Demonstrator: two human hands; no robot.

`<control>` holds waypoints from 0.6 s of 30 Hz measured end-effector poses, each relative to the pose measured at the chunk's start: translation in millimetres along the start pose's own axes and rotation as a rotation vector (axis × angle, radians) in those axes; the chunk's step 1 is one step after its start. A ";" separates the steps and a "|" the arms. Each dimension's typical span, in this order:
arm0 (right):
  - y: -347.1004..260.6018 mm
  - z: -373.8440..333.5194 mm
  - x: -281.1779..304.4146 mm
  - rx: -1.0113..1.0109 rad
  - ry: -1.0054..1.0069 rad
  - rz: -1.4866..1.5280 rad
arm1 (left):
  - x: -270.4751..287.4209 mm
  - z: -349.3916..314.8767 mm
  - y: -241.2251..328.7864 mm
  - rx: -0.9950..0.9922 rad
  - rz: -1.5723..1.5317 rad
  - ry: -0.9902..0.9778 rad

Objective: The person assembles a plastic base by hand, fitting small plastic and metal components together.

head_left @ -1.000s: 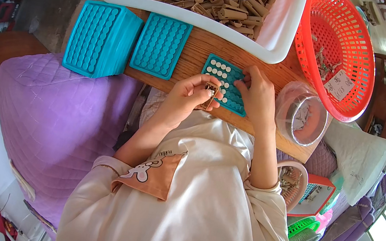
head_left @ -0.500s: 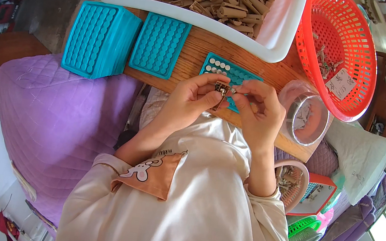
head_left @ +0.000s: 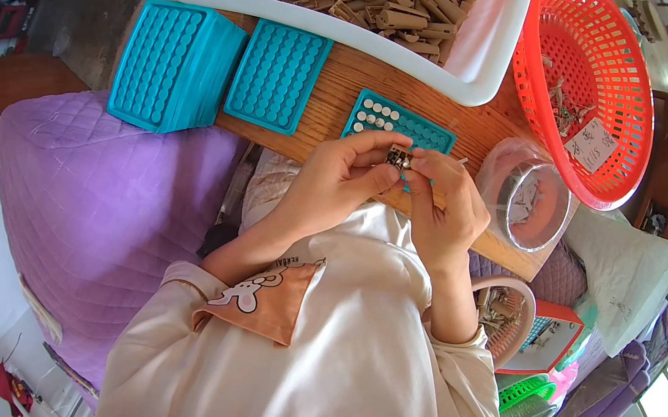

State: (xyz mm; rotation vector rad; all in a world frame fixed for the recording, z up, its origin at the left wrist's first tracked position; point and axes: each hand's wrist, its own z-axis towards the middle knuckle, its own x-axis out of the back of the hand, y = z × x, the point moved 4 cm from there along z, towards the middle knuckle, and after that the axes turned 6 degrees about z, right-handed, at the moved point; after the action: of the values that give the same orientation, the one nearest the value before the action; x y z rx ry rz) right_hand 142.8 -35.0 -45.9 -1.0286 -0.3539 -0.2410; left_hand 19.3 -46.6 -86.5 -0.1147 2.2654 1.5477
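Both hands meet over the table's front edge. My left hand (head_left: pixel 337 173) is closed on a small brown plastic housing (head_left: pixel 398 158) with shiny metal bits inside. From the other side, my right hand (head_left: pixel 449 201) pinches at the housing's edge; what lies between its fingertips is too small to name. A thin pale piece (head_left: pixel 462 161) shows just beyond the right fingers. Directly behind the hands lies a teal tray (head_left: pixel 426 133) of round pockets, with several white round pieces (head_left: pixel 377 114) at its left end. The hands hide its near part.
A white tub (head_left: pixel 334 25) of tan plastic shells (head_left: pixel 403 20) stands at the back. Left are a teal tray stack (head_left: pixel 161 69) and a single teal tray (head_left: pixel 278 77). A red basket (head_left: pixel 632 122) and a plastic-lined round container (head_left: pixel 561 202) stand right. A pink basket (head_left: pixel 522 325) sits lower.
The housing has turned and risen slightly, so its metal inside faces up more. My right fingers have moved in against it, and the pale piece now shows beyond them.
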 end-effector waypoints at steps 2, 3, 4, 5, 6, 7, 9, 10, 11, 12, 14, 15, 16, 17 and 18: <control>0.1 0.6 -1.5 0.014 -0.034 -0.044 | 0.7 -0.3 0.0 -0.003 0.049 0.003; 0.3 1.2 -1.1 0.014 -0.033 -0.045 | 1.2 -0.4 0.2 -0.007 0.097 0.006; 1.6 1.4 -2.3 -0.008 -0.081 -0.050 | 1.3 -0.6 -0.9 -0.007 0.096 0.005; 2.9 1.8 -3.1 -0.030 -0.128 -0.056 | 1.7 -0.7 -2.4 -0.004 0.179 0.009; 3.3 3.0 -1.2 -0.029 -0.128 -0.056 | 2.0 -1.1 -3.2 -0.002 0.263 0.012; 3.4 4.0 -1.9 -0.017 -0.215 -0.046 | 1.6 -2.4 -2.4 -0.002 0.263 0.014; 2.1 7.6 1.5 -0.001 -0.303 -0.034 | 1.1 -6.8 0.7 -0.004 0.467 0.026; -0.1 8.7 1.9 -0.020 -0.405 -0.023 | 1.4 -9.6 0.6 -0.004 0.468 0.028; -3.3 9.5 1.3 -0.037 -0.507 -0.011 | -0.2 -12.4 -1.0 0.018 0.494 -0.025; -8.2 12.0 3.4 -0.033 -0.507 -0.008 | -2.0 -15.3 -2.3 0.039 0.521 -0.078; -7.9 17.8 2.9 -0.293 -0.572 0.144 | -3.1 -17.3 9.2 0.042 0.470 -0.095; -11.2 24.3 3.8 -0.293 -0.575 0.144 | -3.7 -17.9 14.7 0.042 0.422 -0.113; -12.8 27.7 3.9 -0.390 -0.628 0.181 | -3.6 -19.4 17.2 0.038 0.425 -0.109; -12.8 28.6 3.2 -0.488 -0.681 0.217 | -4.8 -20.7 19.4 0.021 0.433 -0.148; -13.3 30.8 4.3 -0.483 -0.683 0.217 | -6.5 -22.0 21.6 0.004 0.440 -0.188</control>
State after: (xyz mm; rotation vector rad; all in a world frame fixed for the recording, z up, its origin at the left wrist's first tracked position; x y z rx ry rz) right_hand 136.6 -15.0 -19.3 -1.6080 -0.8191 0.2479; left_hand 13.1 -59.3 -58.4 0.5420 2.2392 1.6759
